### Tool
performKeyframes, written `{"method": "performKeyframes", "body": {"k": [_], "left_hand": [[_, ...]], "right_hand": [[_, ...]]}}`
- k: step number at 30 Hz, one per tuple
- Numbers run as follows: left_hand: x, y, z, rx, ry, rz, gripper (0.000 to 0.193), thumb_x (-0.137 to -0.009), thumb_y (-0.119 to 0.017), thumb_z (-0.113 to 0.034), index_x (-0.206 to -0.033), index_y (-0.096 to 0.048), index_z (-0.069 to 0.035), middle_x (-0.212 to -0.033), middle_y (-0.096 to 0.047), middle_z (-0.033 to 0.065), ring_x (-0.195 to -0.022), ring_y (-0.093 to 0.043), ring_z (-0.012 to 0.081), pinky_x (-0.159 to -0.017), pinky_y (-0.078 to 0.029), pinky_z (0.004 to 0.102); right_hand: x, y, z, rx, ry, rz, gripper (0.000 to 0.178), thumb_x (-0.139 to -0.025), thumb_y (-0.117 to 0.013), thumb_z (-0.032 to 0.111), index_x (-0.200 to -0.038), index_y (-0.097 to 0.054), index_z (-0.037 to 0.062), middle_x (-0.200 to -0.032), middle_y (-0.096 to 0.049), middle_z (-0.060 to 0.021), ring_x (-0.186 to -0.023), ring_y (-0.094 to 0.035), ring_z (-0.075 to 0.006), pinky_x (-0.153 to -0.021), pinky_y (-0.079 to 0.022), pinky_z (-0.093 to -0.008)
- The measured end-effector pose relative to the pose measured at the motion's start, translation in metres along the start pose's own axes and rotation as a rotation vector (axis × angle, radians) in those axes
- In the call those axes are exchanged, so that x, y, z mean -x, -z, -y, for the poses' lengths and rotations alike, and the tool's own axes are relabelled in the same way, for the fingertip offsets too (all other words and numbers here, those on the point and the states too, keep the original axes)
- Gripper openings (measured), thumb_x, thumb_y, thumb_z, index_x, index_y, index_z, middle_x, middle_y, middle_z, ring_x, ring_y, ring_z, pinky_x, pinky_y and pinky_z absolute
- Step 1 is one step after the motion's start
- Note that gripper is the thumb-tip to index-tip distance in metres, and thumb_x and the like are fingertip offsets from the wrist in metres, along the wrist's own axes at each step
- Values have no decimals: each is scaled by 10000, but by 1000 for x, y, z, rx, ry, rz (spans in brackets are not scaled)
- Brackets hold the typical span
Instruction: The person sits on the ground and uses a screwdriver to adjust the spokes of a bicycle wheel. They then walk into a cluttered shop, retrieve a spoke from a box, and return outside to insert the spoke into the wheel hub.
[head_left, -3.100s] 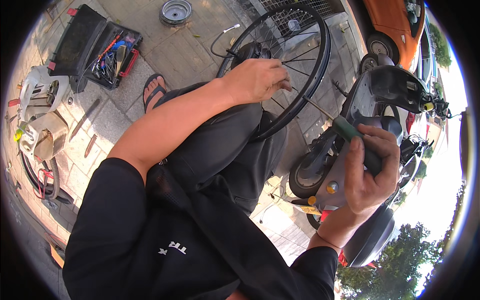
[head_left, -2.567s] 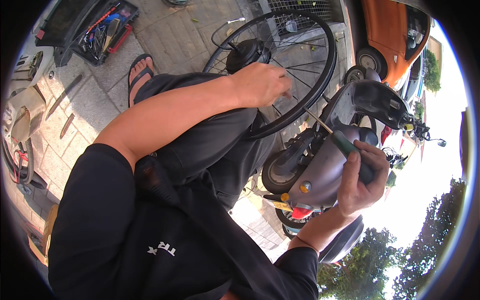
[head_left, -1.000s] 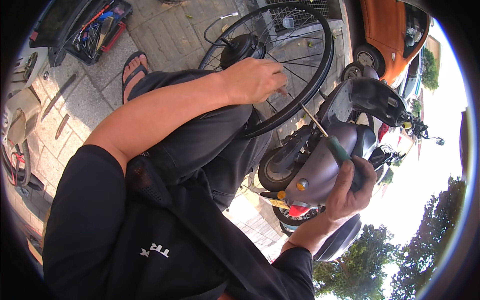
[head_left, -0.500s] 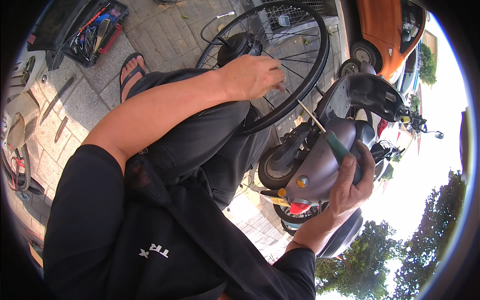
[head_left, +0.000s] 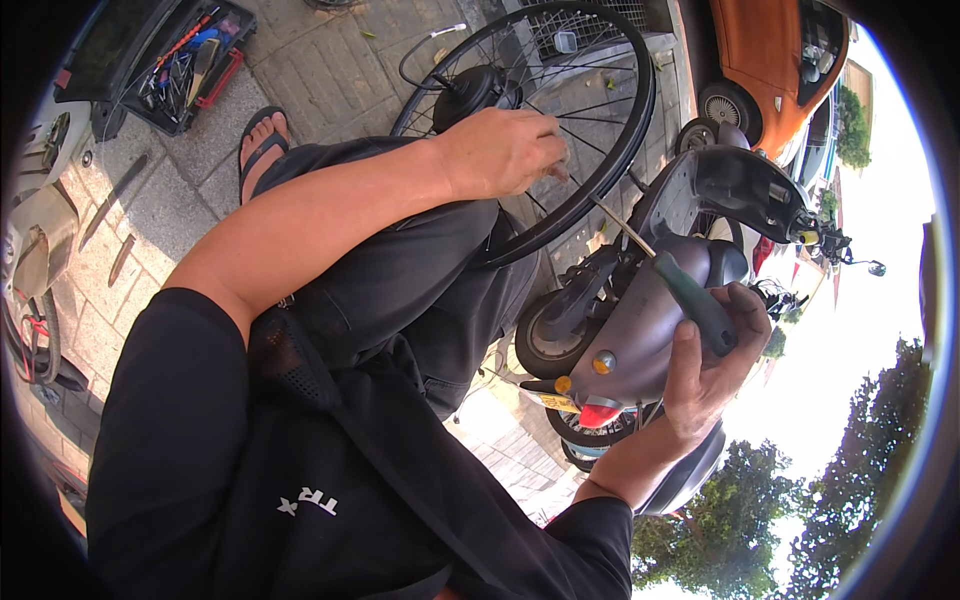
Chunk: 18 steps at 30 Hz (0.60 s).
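A spoked wheel [head_left: 640, 110] with a black rim and a dark hub motor [head_left: 470, 97] leans against my legs. Over its spokes lies my left hand [head_left: 505, 152], fingers curled in; what they pinch, if anything, is hidden. My right hand [head_left: 705, 375] holds a screwdriver [head_left: 690, 290] by its dark green handle, loosely between thumb and fingers. The metal shaft points up and left, and its tip meets the outer edge of the rim. From the hub a cable [head_left: 405, 65] with a white connector curves out.
An open toolbox [head_left: 225, 75] full of hand tools lies on the paving at upper left. Close behind the screwdriver stands a purple-grey scooter [head_left: 640, 330]. An orange car [head_left: 770, 60] is parked at upper right. Near the wheel's top is a metal grate [head_left: 590, 30].
My right hand has shifted slightly right and loosened around the screwdriver, showing more of its handle. The tip has come up against the rim. My left hand has barely moved.
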<state>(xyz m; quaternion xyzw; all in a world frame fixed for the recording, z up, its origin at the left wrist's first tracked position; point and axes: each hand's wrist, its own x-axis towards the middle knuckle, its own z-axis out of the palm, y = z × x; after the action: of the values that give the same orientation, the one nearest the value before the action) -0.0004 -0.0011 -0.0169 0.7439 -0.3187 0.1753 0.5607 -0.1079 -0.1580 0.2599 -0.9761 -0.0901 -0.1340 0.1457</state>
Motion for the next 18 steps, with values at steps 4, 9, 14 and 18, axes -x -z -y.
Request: {"method": "performKeyframes", "body": {"k": [4,9,14,18], "left_hand": [[-1,0,-3,18,4,15,104,-866,-730,-147,-925,-680,-77,-904,-624,81,-862,-669,301,-705,-577,416],[-1,0,-2,7,2,12,108,-870,-731,-152,-928,-680,-76,-902,-625,84,-864,-671,303,-706,-578,419],[-1,0,-2,7,19,30,119,-876,-731,-166,-930,-676,-75,-915,-633,85,-870,-672,306,-707,-580,422],[-1,-1,-3,-2,10,3,132,-874,-737,-171,-933,-672,-73,-920,-634,86,-872,-673,306,-699,-580,424]], "right_hand": [[4,9,-1,83,-243,28,472,-971,-718,251,-1330,-574,-19,-1124,-638,-133,-993,-603,-182,-864,-480,-308],[0,10,7,74,-258,90,512,-985,-697,258,-1384,-546,-24,-1111,-631,-124,-983,-596,-167,-855,-477,-307],[2,3,2,50,-52,-12,483,-997,-703,383,-1308,-646,19,-1022,-668,-91,-923,-614,-143,-832,-491,-298],[-3,6,7,138,-278,32,530,-971,-728,407,-1300,-661,-2,-1062,-686,-107,-921,-627,-155,-832,-492,-292]]}}
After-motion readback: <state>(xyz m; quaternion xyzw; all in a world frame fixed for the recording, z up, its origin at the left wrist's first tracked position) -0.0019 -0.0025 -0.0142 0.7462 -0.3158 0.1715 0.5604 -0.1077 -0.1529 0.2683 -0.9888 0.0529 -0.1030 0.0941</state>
